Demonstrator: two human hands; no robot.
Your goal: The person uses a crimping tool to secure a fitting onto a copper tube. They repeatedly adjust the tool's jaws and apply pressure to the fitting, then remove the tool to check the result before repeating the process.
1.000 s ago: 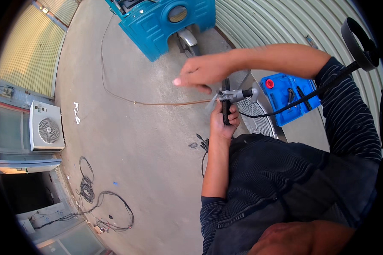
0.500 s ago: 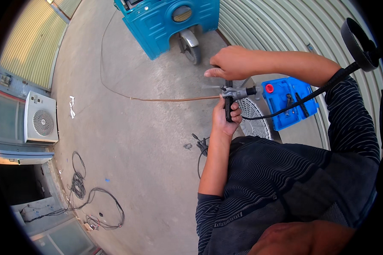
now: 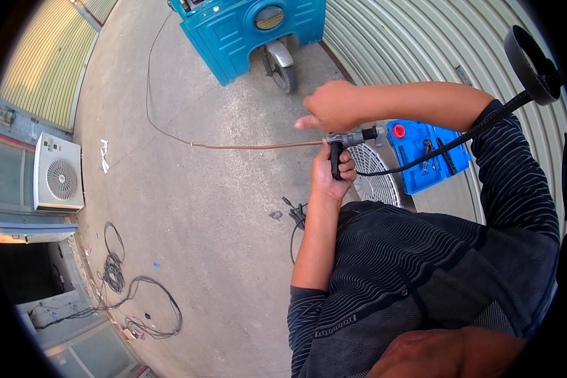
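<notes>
My left hand (image 3: pixel 334 171) is closed round the black handle of a tube flaring tool (image 3: pixel 354 137) with a grey metal body and a black end. A long thin copper tube (image 3: pixel 264 147) runs left from the tool at the top of that hand. My right hand (image 3: pixel 332 105) is just above the tool and hides its upper part. Its thumb points left and is smeared by motion, while the other fingers are curled out of sight. I cannot make out whether it grips the tool. Right of the tool lies an open blue tool case (image 3: pixel 412 170) with a red round piece and dark tools inside.
Below the tool is a white round fan grille (image 3: pixel 373 183). A blue three-wheeled vehicle (image 3: pixel 233 44) stands at the far end. A white outdoor unit (image 3: pixel 60 173) is at the left. Black cables (image 3: pixel 113 274) lie coiled on the concrete floor. A black braided cord (image 3: pixel 447 148) crosses on the right.
My right hand has shifted down and slightly left, now covering the tool's upper part and the blurred silver lever seen before. My left hand keeps its hold on the handle.
</notes>
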